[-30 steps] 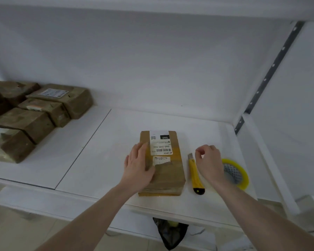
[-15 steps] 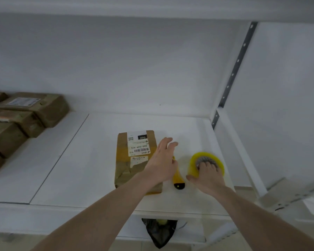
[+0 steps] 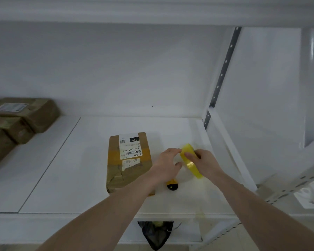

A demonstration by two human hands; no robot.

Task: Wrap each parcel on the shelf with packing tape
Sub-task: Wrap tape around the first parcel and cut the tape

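— Fingers of your right hand (image 3: pixel 205 163) curl round the yellow tape roll (image 3: pixel 189 161), lifted on edge above the shelf (image 3: pixel 91 178). What's hard to see?

— Your left hand (image 3: pixel 168 164) covers most of the yellow knife (image 3: pixel 172 185); only its black-tipped end shows. Its fingers reach to the roll's rim, loosely bent; whether they pinch the tape I cannot tell.

— And the parcel (image 3: pixel 129 162)?

— Flat on the shelf, just left of your left wrist, label up. More parcels (image 3: pixel 22 120) are cut off at the left edge.

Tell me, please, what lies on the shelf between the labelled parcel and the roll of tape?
The head view shows the left hand there and, under it, a yellow utility knife with only its black-capped end showing. The right hand grips the tape roll.
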